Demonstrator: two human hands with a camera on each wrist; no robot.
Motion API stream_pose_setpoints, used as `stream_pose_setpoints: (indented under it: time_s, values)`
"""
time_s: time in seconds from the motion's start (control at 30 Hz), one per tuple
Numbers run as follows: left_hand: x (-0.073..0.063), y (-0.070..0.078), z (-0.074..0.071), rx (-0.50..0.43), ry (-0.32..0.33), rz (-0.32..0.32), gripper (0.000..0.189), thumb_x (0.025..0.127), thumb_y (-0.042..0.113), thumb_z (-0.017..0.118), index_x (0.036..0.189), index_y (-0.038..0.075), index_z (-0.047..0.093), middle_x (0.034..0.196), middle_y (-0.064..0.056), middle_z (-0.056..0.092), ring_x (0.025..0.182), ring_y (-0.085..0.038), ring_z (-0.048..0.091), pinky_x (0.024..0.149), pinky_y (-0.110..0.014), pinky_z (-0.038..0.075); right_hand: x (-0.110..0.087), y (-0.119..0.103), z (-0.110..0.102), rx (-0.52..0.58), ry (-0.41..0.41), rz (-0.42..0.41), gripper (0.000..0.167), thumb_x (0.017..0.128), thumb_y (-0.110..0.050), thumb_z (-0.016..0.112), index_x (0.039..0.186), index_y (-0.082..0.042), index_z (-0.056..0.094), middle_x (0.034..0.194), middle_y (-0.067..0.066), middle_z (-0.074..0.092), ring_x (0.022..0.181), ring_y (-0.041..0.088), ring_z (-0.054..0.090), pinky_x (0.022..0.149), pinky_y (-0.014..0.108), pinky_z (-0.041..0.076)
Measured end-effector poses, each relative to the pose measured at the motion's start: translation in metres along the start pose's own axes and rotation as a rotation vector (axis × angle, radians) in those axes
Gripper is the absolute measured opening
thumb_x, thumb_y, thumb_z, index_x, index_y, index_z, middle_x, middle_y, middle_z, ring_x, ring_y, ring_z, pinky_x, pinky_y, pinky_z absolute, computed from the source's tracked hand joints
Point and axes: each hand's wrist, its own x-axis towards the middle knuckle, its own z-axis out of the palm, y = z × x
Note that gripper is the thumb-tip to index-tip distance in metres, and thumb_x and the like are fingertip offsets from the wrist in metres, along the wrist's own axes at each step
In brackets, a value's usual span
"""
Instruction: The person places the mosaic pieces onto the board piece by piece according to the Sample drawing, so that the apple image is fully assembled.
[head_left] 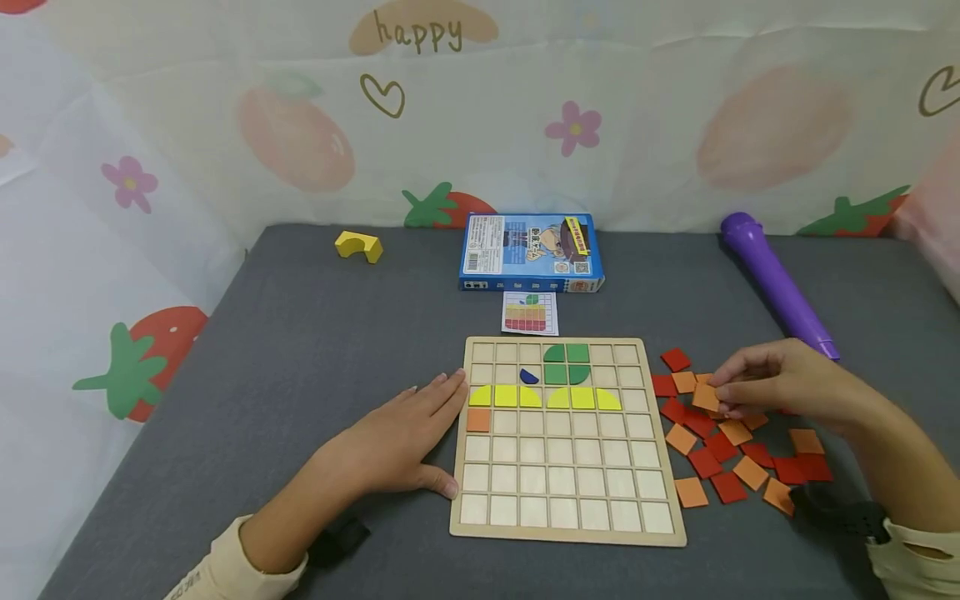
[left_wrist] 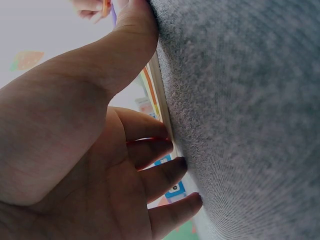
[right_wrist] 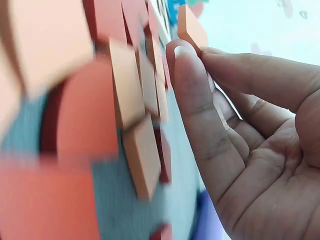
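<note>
A wooden grid board lies on the dark table, with green, yellow and blue pieces in its upper rows and one orange square tile in the leftmost cell below the yellow row. My left hand rests at the board's left edge, thumb and fingertips touching it, fingers extended. Over the loose tiles right of the board, my right hand pinches an orange square tile between thumb and finger. Beneath it lie scattered red tiles and orange tiles, some overlapping.
Behind the board stand a small pattern card and a blue box. A purple microphone-shaped object lies at the back right, near the right forearm. A yellow arch block sits at the back left. A printed cloth hangs behind the table.
</note>
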Motion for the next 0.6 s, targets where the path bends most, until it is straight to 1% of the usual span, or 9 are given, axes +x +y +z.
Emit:
stream_pose_setpoints:
  time_s: [0.1, 0.17, 0.27, 0.37, 0.6]
  values:
    - [0.0, 0.0, 0.001, 0.005, 0.003, -0.003, 0.114, 0.081, 0.06, 0.073, 0.16, 0.003, 0.014, 0.167, -0.012, 0.007, 0.152, -0.029, 0.011, 0.117, -0.053, 0.021, 0.007, -0.007, 0.009, 0.017, -0.029, -0.014, 0.022, 0.097, -0.006, 0.066, 0.11, 0.012, 0.066, 0.094, 0.015, 0.072, 0.083, 0.023, 0.071, 0.074, 0.037, 0.059]
    - [0.0, 0.0, 0.001, 0.004, 0.002, -0.006, 0.114, 0.081, 0.061, 0.073, 0.16, 0.003, 0.014, 0.167, -0.011, 0.006, 0.152, -0.029, 0.011, 0.118, -0.052, 0.02, 0.011, -0.012, 0.013, 0.026, -0.046, -0.009, 0.023, 0.097, -0.006, 0.066, 0.11, 0.012, 0.066, 0.094, 0.017, 0.071, 0.083, 0.023, 0.071, 0.075, 0.038, 0.059]
    - [0.0, 0.0, 0.001, 0.0, 0.005, -0.002, 0.114, 0.081, 0.06, 0.073, 0.16, 0.003, 0.014, 0.167, -0.012, 0.006, 0.152, -0.029, 0.011, 0.117, -0.053, 0.021, 0.018, -0.019, 0.02, 0.02, -0.044, 0.021, 0.023, 0.096, -0.009, 0.069, 0.109, 0.01, 0.067, 0.094, 0.017, 0.071, 0.083, 0.023, 0.071, 0.076, 0.038, 0.059]
    - [0.0, 0.0, 0.002, 0.0, 0.0, -0.007, 0.115, 0.081, 0.061, 0.073, 0.16, 0.003, 0.013, 0.167, -0.011, 0.006, 0.152, -0.029, 0.01, 0.118, -0.052, 0.02, 0.024, -0.024, 0.026, 0.0, -0.05, 0.028, 0.024, 0.095, -0.011, 0.07, 0.109, 0.009, 0.067, 0.093, 0.017, 0.071, 0.082, 0.024, 0.071, 0.075, 0.038, 0.059]
    - [0.001, 0.0, 0.002, 0.006, -0.006, -0.021, 0.115, 0.081, 0.062, 0.072, 0.161, 0.004, 0.012, 0.168, -0.01, 0.005, 0.152, -0.027, 0.01, 0.118, -0.051, 0.02, 0.042, -0.038, 0.042, -0.018, -0.086, 0.003, 0.019, 0.094, -0.008, 0.07, 0.105, 0.008, 0.069, 0.091, 0.017, 0.071, 0.081, 0.026, 0.071, 0.075, 0.037, 0.059]
